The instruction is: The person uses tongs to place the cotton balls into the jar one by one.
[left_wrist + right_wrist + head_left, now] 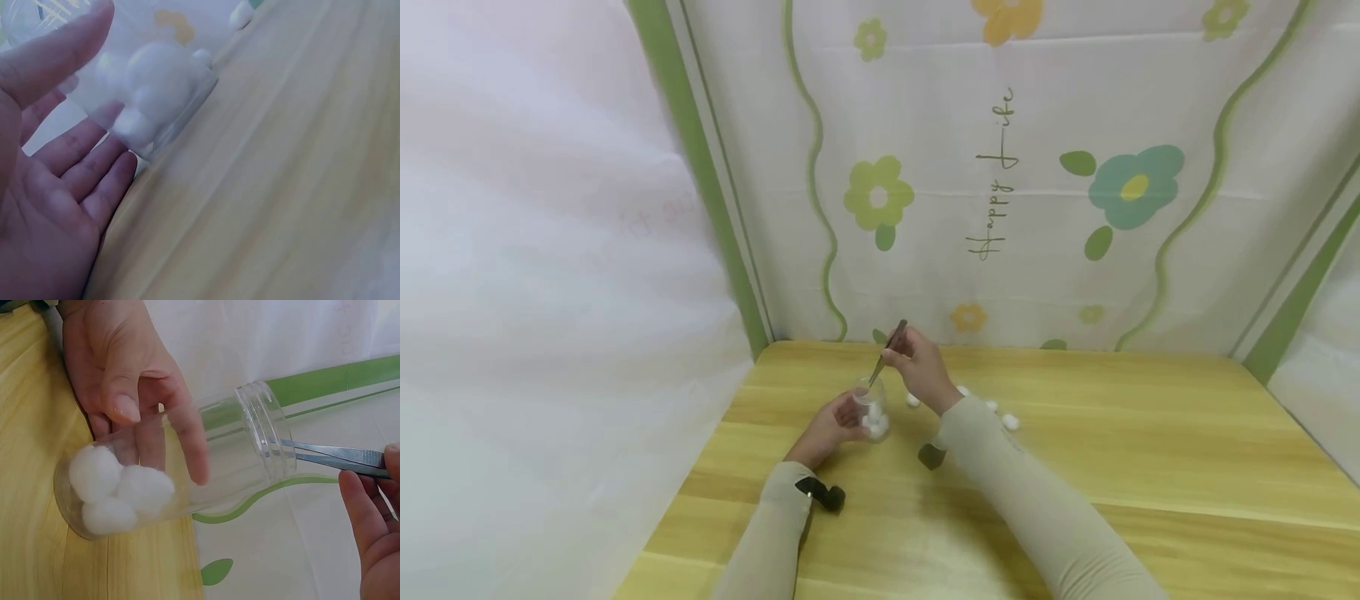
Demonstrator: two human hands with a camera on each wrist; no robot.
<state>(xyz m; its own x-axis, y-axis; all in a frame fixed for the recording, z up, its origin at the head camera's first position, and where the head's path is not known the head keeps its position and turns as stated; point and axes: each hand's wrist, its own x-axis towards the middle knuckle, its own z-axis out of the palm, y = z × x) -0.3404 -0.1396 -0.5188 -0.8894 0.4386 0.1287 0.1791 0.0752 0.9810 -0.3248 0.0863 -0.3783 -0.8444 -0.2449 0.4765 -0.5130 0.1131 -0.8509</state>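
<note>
- The left hand [829, 431] holds the clear jar [228, 453] on the desk [1150, 433].
- The right hand [925, 369] pinches the tweezers [350, 457], tips at the jar's top.
- White cotton balls [94, 474] sit in the jar.
- More white balls [1011, 422] lie on the desk nearby.

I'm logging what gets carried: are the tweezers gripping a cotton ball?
No, the right wrist view shows the tweezers with bare tips inside the mouth of the jar, the cotton balls lying at its bottom.
</note>
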